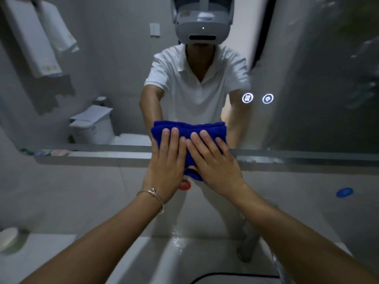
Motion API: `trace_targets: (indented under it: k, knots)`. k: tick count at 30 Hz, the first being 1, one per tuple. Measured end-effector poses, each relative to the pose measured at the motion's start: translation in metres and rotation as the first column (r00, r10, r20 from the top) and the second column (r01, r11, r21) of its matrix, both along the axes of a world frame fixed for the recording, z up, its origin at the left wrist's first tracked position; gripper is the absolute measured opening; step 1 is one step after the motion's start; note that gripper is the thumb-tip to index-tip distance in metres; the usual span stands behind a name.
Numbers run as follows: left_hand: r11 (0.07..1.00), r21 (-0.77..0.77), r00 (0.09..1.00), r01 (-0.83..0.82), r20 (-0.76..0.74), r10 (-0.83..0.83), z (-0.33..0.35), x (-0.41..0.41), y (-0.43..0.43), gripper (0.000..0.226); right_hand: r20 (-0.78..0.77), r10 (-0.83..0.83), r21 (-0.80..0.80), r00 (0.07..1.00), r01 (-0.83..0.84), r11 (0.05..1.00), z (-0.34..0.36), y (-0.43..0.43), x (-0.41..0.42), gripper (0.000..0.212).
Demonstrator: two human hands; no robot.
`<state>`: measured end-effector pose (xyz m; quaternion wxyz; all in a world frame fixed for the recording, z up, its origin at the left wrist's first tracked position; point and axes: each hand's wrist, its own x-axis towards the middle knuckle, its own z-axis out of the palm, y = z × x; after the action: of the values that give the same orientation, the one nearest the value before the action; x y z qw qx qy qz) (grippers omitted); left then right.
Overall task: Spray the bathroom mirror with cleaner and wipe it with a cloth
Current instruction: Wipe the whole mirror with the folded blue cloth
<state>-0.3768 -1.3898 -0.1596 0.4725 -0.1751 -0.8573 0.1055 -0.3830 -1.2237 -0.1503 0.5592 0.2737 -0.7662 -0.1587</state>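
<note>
A folded blue cloth (192, 130) lies flat against the bathroom mirror (102, 78) near its lower edge. My left hand (167, 160) presses on the cloth's left part with straight fingers; a thin bracelet circles that wrist. My right hand (213, 158) presses on the right part, fingers spread flat and angled up to the left. Both hands cover most of the cloth's lower half. No spray bottle is in view. The mirror reflects a person in a white shirt wearing a headset.
Two lit touch icons (247, 97) glow on the mirror to the right of the cloth. A ledge (92, 158) runs under the mirror. A white basin (143, 259) with water drops sits below. A blue round object (345, 192) lies at right, and a white dish (8, 238) at left.
</note>
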Motion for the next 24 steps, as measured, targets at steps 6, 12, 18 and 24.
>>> trace_targets:
  k: [6, 12, 18, 24]
  knots:
    - [1.0, -0.017, 0.998, 0.025, 0.062, -0.024, 0.005, 0.009, 0.074, 0.093, 0.05, -0.053, -0.006, 0.997, 0.054, 0.999, -0.002, 0.08, 0.007, 0.057]
    - [0.995, -0.027, 0.989, 0.097, 0.116, -0.093, 0.018, 0.019, 0.104, 0.09, 0.128, -0.125, -0.04, 0.984, 0.131, 0.991, 0.004, 0.109, 0.018, 0.064]
    - [0.954, -0.273, 0.992, 0.126, 0.064, -0.113, 0.056, 0.011, 0.049, 0.082, 0.202, -0.136, -0.326, 0.97, 0.198, 0.924, 0.011, 0.045, 0.021, 0.065]
    - [0.983, -0.154, 0.994, 0.103, -0.026, -0.108, 0.107, 0.004, -0.029, 0.076, 0.179, -0.026, -0.303, 0.983, 0.08, 0.95, 0.077, -0.035, 0.009, 0.067]
